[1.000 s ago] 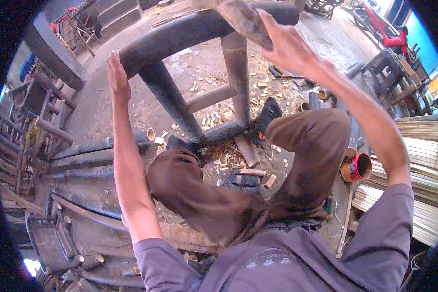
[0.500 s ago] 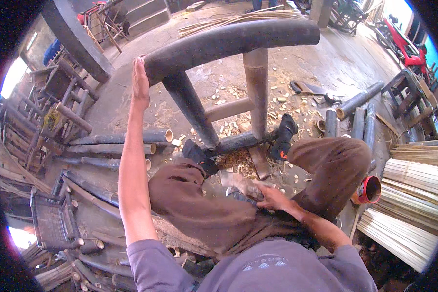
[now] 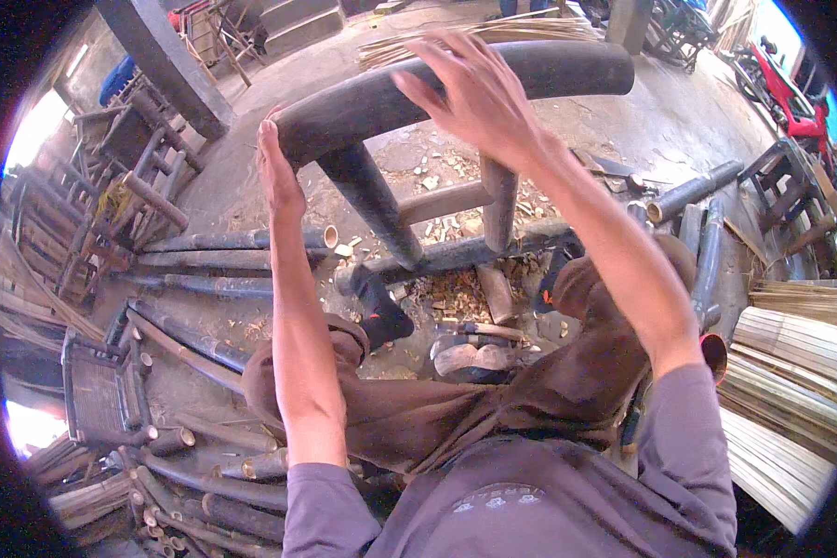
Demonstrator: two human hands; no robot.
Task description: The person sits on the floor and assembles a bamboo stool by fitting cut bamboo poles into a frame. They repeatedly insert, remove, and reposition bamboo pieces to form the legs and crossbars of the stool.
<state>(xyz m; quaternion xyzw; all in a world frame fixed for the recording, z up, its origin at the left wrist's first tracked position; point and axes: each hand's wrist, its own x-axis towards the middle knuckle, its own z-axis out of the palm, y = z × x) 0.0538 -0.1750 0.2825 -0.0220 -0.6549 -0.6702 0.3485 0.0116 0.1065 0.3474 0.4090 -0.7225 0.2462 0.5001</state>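
A thick dark bamboo pole point(image 3: 363, 110) forms the top of a bamboo frame, carried on two upright bamboo legs with a wooden crosspiece point(image 3: 445, 201) between them. Its foot is a long dark bamboo pole point(image 3: 446, 265) lying across the floor. My left hand point(image 3: 279, 177) presses flat against the pole's left end, fingers straight. Over the pole's middle, my right hand point(image 3: 479, 98) is spread wide with nothing in it; I cannot tell whether it touches. A wooden-handled tool point(image 3: 482, 329) and a pale rounded wooden piece point(image 3: 465, 358) lie on the floor between my legs.
Wood chips point(image 3: 446, 293) litter the floor around the frame. Bamboo poles point(image 3: 237, 238) lie at the left; a handsaw point(image 3: 604, 166) and another cut pole point(image 3: 696, 191) are at the right. Split bamboo slats point(image 3: 795, 363) are stacked near my right side, beside a red-rimmed container point(image 3: 714, 358).
My right hand has let go of the wooden piece it held near my lap and risen, opening, to the top pole. My left hand stays at the pole's left end.
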